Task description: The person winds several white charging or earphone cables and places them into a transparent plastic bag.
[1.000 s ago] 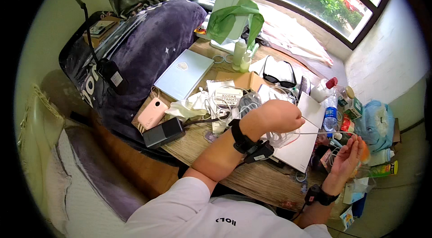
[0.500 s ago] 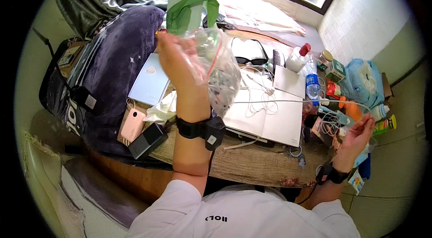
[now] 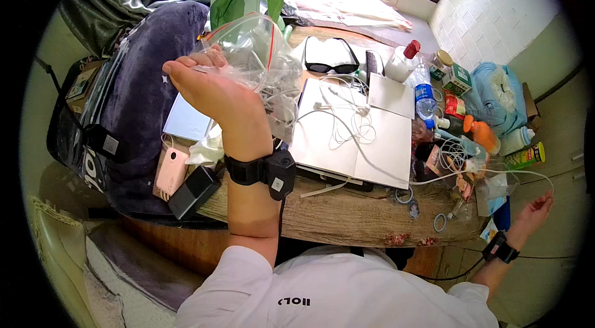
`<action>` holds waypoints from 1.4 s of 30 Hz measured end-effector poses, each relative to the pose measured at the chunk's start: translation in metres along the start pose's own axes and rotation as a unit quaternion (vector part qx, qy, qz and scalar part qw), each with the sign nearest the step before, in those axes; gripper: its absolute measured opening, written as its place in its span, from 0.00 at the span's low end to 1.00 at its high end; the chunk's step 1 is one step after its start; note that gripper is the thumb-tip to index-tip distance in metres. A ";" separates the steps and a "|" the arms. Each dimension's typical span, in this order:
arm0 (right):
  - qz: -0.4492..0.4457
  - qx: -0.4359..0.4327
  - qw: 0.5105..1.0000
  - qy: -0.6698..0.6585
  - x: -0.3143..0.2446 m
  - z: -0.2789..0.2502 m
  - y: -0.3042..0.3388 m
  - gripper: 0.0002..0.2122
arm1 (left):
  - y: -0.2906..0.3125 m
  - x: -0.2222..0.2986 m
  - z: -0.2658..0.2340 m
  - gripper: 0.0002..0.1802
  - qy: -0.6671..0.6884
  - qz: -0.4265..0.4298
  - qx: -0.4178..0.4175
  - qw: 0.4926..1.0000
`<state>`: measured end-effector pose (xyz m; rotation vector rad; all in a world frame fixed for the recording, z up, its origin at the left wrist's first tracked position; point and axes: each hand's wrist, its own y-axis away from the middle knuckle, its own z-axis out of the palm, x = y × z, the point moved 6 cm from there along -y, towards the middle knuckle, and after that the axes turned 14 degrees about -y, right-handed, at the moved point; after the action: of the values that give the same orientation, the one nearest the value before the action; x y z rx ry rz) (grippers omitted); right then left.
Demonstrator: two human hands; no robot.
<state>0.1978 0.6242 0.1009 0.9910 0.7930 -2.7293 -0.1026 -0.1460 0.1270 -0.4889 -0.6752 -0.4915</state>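
My left hand (image 3: 214,89) is closed on the edge of a clear zip bag (image 3: 282,89) with a red strip along its mouth. Small items fill the lower part of the bag, too jumbled to name. At the far right, past the table's edge, my right hand (image 3: 532,213) pinches a thin white cable (image 3: 446,176). The cable runs back leftward over the clutter and onto an open notebook (image 3: 384,148) with blank pages. More white cable lies loosely looped on those pages.
Sunglasses (image 3: 331,69) lie behind the notebook. A water bottle (image 3: 425,102), an orange spray bottle (image 3: 482,135) and a coiled cable (image 3: 455,153) crowd the right side. Left of my forearm are a pink power bank (image 3: 171,170), a black power bank (image 3: 193,193) and a pale blue box (image 3: 186,118).
My right hand has moved right and down, with the cable trailing from it. My left hand has shifted left with the bag, and the bag's mouth shows wider. The whole view has tilted slightly.
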 end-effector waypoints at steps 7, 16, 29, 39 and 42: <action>-0.075 0.027 0.990 0.116 -0.068 0.000 -0.009 0.15 | -0.001 -0.018 0.003 0.21 -0.062 0.012 0.028 0.998; 0.066 -0.138 0.978 0.141 0.021 0.100 0.094 0.09 | 0.003 -0.041 0.010 0.21 -0.107 0.010 -0.017 0.994; 0.409 -0.561 0.683 0.228 0.134 0.267 0.341 0.12 | 0.006 -0.068 0.022 0.15 -0.120 -0.180 -0.155 0.964; 0.320 -0.663 0.611 0.292 0.151 0.294 0.383 0.09 | 0.034 -0.039 0.045 0.30 -0.239 -0.010 -0.241 0.941; 0.358 -0.541 0.739 0.181 0.139 0.291 0.359 0.02 | 0.072 -0.019 0.067 0.23 -0.295 0.191 -0.391 0.851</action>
<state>0.0316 0.1744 0.0457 1.1235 1.3974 -1.0708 -0.1050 -0.0465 0.1407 -1.5653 -0.9224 -0.2069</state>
